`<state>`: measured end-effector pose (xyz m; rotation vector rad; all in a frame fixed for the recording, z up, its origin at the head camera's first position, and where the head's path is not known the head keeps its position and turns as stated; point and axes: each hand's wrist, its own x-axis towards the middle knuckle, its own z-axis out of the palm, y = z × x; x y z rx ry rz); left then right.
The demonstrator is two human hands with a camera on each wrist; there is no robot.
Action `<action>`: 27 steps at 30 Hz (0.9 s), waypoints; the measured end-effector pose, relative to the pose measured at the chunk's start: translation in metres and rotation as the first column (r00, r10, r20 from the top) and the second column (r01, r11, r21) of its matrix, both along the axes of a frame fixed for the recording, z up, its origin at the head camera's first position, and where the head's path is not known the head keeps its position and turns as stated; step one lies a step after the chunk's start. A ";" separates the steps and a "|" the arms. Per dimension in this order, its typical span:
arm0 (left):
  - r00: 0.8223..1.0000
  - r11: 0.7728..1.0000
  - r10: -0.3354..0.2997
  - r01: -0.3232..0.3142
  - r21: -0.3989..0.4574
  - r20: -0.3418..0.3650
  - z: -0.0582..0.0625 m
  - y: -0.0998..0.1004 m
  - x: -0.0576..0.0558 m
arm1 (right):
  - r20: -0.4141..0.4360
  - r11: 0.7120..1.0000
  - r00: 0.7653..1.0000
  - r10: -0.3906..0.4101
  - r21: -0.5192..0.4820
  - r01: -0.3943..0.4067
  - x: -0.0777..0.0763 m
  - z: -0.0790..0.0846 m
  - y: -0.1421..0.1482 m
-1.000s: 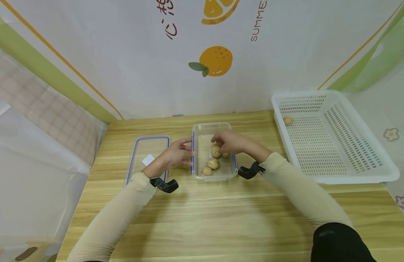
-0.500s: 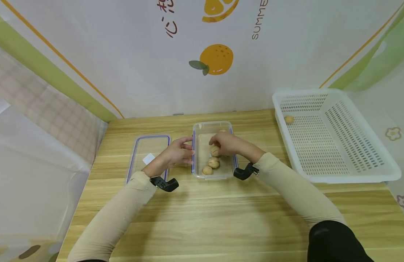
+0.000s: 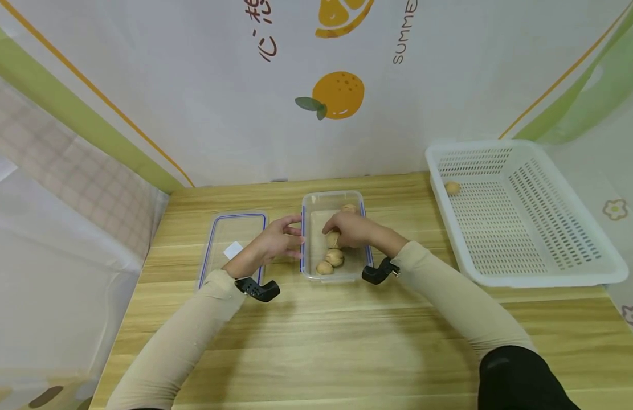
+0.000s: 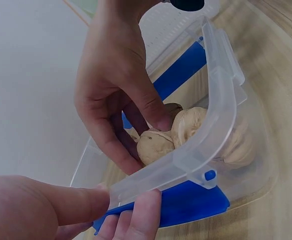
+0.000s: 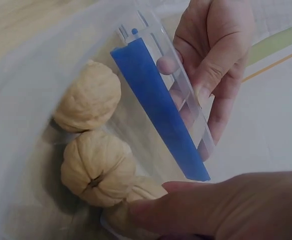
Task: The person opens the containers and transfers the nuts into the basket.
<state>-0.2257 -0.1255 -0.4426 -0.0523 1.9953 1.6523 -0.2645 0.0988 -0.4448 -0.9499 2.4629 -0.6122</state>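
Observation:
Several walnuts lie in a clear plastic box (image 3: 316,213) with blue side latches. My right hand (image 3: 348,229) reaches into it and grips a walnut (image 4: 154,146) between thumb and fingers. Beside that walnut sits another walnut (image 4: 188,123), and one more walnut (image 3: 324,268) lies toward the near left corner. At the box's left side, my left hand (image 3: 279,239) touches the wall with spread fingers. In the left wrist view its fingertips (image 4: 146,212) rest against the blue latch flap (image 4: 190,202), with the thumb near the rim. The right palm hides part of the box.
A clear lid (image 3: 239,225) with a blue seal and a white label lies left of the box, partly under the left wrist. A white slotted basket (image 3: 547,279) stands at the right, with one walnut (image 3: 452,188) inside. A printed curtain (image 3: 213,131) backs the table.
My right hand has moved slightly left and toward me inside the box, uncovering a walnut at the far end. The left hand stays at the box's side.

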 end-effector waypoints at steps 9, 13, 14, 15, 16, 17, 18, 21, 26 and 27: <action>1.000 1.000 -0.007 0.007 -0.010 0.009 0.000 -0.001 -0.001 | 0.057 0.998 0.998 -0.005 0.068 0.001 0.003 0.002 -0.003; 1.000 1.000 -0.005 0.005 -0.013 0.017 0.000 -0.001 -0.001 | 0.071 0.997 0.997 0.005 0.078 -0.011 0.003 0.003 -0.004; 1.000 1.000 -0.004 0.004 -0.014 0.018 0.000 -0.001 -0.001 | 0.072 0.997 0.997 0.006 0.077 -0.012 0.003 0.003 -0.004; 1.000 1.000 -0.004 0.004 -0.015 0.017 0.000 -0.001 -0.001 | 0.074 0.997 0.997 0.008 0.075 -0.013 0.002 0.003 -0.004; 1.000 1.000 -0.003 0.003 -0.016 0.016 0.000 -0.001 -0.001 | 0.073 0.997 0.997 0.009 0.074 -0.015 0.002 0.002 -0.003; 1.000 1.000 -0.003 0.003 -0.016 0.014 0.001 -0.001 -0.001 | 0.071 0.997 0.997 0.011 0.071 -0.016 0.001 0.002 -0.003; 1.000 1.000 -0.003 0.003 -0.015 0.012 0.001 -0.001 -0.001 | 0.068 0.997 0.998 0.012 0.070 -0.017 0.001 0.001 -0.003; 1.000 1.000 -0.005 0.005 -0.013 0.008 0.001 -0.001 -0.001 | 0.067 0.998 0.998 0.013 0.057 -0.017 0.000 0.001 -0.002; 1.000 1.000 -0.007 0.007 -0.004 0.011 0.001 0.000 -0.001 | 0.073 1.000 0.997 0.013 0.020 -0.015 -0.001 0.002 0.000; 1.000 1.000 -0.007 0.007 -0.002 0.013 0.001 0.000 -0.001 | 0.072 1.000 0.997 0.012 0.012 -0.013 -0.002 0.003 0.000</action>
